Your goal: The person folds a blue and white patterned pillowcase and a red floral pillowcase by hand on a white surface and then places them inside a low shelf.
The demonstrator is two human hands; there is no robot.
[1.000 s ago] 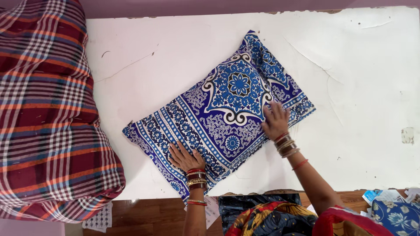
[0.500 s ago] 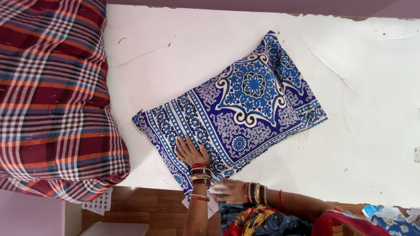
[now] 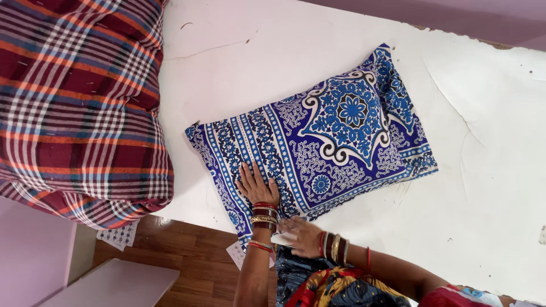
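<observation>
Her left hand (image 3: pixel 257 187) lay flat, fingers spread, on the blue-and-white patterned pillow's (image 3: pixel 324 142) near end, its length running up-right, while her right hand (image 3: pixel 300 235) loosely touched the near edge.

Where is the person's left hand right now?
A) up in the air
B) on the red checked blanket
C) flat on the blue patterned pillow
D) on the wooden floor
C: the left hand lies palm down, fingers spread, on the near end of the blue patterned pillow.
</observation>
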